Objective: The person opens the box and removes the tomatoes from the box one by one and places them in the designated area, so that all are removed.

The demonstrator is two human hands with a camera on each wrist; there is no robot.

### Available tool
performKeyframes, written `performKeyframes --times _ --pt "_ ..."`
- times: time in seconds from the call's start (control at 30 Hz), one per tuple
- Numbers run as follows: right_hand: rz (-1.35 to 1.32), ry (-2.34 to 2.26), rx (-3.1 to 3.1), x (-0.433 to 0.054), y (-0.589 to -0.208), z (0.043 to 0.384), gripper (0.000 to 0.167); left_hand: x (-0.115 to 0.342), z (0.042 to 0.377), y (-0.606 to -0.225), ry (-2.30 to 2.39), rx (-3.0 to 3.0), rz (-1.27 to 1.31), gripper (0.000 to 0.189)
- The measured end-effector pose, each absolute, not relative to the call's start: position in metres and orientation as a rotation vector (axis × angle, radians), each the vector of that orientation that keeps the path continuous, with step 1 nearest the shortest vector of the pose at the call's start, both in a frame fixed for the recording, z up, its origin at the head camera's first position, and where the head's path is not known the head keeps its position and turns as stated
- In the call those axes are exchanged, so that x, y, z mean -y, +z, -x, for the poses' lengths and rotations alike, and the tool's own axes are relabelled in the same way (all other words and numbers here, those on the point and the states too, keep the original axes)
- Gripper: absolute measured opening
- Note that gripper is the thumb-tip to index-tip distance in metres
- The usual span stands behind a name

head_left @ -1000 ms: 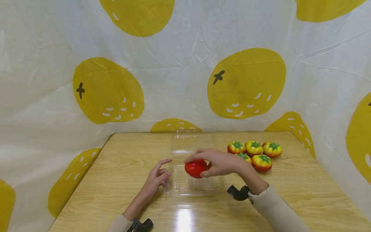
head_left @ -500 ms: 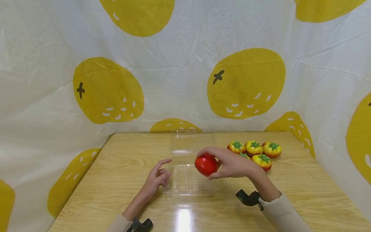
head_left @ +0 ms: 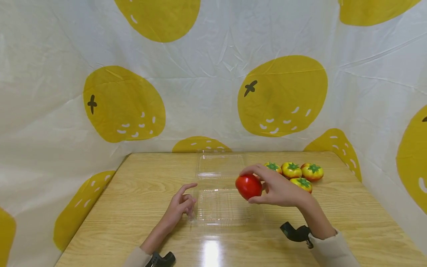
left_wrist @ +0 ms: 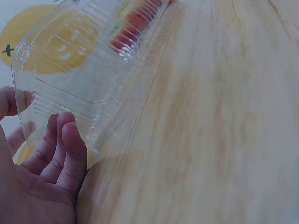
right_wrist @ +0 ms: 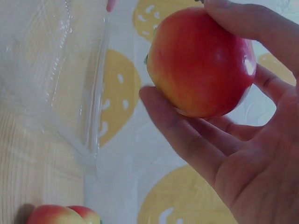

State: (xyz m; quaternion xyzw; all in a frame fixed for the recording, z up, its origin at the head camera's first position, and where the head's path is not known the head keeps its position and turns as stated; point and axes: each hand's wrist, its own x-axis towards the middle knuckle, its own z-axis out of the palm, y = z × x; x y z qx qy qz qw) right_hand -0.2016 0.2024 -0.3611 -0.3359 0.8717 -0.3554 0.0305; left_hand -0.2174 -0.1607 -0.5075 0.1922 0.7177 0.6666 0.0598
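My right hand (head_left: pixel 280 190) holds a shiny red toy tomato (head_left: pixel 248 186) above the right side of a clear plastic container (head_left: pixel 218 207). In the right wrist view, fingers and thumb span the tomato (right_wrist: pixel 201 63), whose yellowish, green-leaved end faces away. My left hand (head_left: pixel 178 204) is at the container's left edge, index finger stretched out and the other fingers curled. Seen from the left wrist, the clear rim (left_wrist: pixel 28 93) passes between its fingers; plastic glare partly hides the contact. The hinged lid (head_left: pixel 221 165) lies folded back toward the wall.
Several yellow-and-red tomatoes (head_left: pixel 312 171) with green tops stand in a cluster at the right, partly hidden by my right hand. A white cloth with yellow fruit prints (head_left: pixel 207 66) hangs behind the wooden table (head_left: pixel 150 170).
My right hand has lifted the tomato from over the container's middle and carried it to the right. The left hand stays in place.
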Motion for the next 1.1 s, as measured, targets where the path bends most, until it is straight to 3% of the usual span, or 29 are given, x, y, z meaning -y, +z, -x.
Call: performKeyframes --times 1.1 --pt "0.931 -1.233 -2.743 -0.256 -0.364 0.206 0.067 0.161 0.218 -0.507 2.017 -2.178 -0.613 0.056"
